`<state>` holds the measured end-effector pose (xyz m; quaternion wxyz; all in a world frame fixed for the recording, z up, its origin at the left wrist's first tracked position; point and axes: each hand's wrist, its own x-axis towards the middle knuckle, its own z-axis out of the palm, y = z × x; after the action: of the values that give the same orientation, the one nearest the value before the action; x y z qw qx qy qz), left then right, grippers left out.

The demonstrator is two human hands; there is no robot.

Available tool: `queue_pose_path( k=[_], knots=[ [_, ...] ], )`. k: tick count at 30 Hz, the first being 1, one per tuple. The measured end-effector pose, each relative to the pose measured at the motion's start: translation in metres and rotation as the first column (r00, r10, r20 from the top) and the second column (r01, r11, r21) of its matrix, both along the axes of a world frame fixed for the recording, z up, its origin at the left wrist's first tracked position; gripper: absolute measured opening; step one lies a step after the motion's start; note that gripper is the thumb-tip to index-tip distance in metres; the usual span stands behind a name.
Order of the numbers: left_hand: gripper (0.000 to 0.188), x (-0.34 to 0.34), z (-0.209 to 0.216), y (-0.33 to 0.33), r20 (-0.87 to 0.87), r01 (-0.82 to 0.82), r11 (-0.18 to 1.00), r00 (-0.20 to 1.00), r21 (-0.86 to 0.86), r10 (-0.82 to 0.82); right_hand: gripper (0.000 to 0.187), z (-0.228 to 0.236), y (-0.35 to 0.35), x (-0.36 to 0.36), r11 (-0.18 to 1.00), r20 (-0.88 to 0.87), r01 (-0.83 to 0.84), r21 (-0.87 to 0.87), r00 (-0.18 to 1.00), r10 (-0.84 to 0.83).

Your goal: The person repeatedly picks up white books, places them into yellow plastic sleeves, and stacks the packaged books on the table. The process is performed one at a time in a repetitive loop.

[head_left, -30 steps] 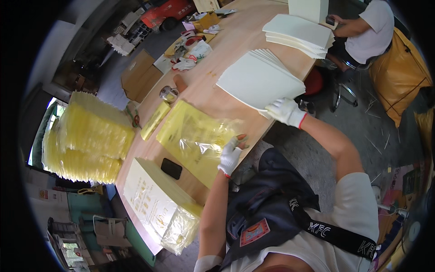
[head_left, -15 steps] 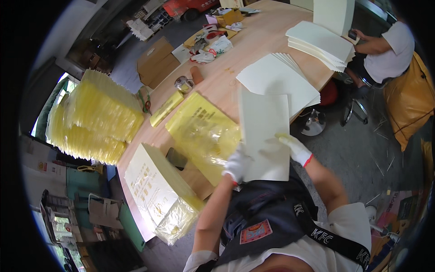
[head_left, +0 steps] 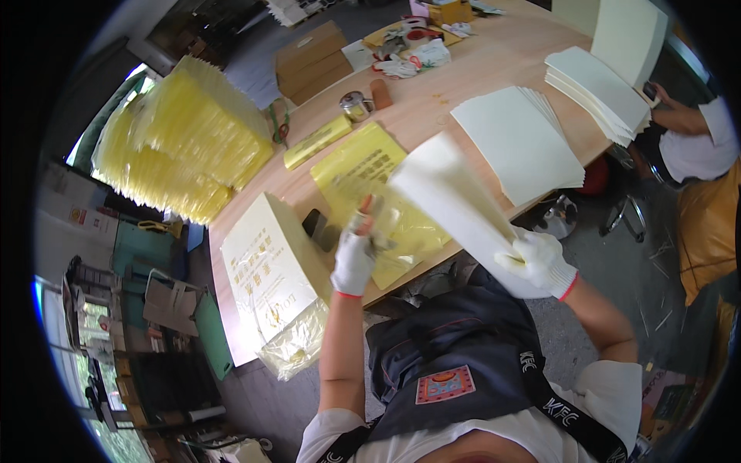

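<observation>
In my right hand [head_left: 539, 264], gloved in white, is bent white paper [head_left: 455, 204], a sheet or thin stack; the fingers close round its lower right edge. It tilts over the table edge and part of a yellow plastic bag [head_left: 359, 158]. That bag lies flat, printed, with crinkled clear film toward its near end. Above this film is my left hand [head_left: 355, 251], its glove leaving fingertips bare. Motion blurs those fingers, so whether they touch or pinch the film is unclear. Left of it stands a wrapped white block of printed sheets [head_left: 266, 266], with a dark phone [head_left: 313, 223] beside it.
Piled yellow bags [head_left: 181, 131] rise at the left. Fanned white sheets [head_left: 517, 143] lie to the right, with another white stack [head_left: 594, 89] beyond. A metal cup [head_left: 356, 106], yellow roll [head_left: 317, 142] and cardboard box [head_left: 312, 62] are farther back. A seated person [head_left: 698, 135] is at right.
The white paper has gone from nearly flat between both hands to bent and tilted in my right hand. My left hand has come off it and moved left over the film. The view has shifted.
</observation>
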<state>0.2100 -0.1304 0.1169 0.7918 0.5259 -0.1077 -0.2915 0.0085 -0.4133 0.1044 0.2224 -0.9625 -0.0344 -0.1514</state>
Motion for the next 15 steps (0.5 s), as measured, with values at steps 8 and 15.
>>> queue_pose_path(
  k=[8,15],
  knots=[
    [0.054,-0.099,0.031,-0.016,0.63,-0.099,0.683,0.498,0.724,-0.596,0.025,0.013,0.053,0.066,0.922,-0.382,-0.317,-0.221,0.898,0.217],
    [0.037,-0.128,-0.069,0.016,0.888,-0.135,0.913,0.325,0.385,-0.326,0.037,-0.137,0.035,0.11,0.67,-0.211,-0.005,0.742,0.947,0.241]
  ],
)
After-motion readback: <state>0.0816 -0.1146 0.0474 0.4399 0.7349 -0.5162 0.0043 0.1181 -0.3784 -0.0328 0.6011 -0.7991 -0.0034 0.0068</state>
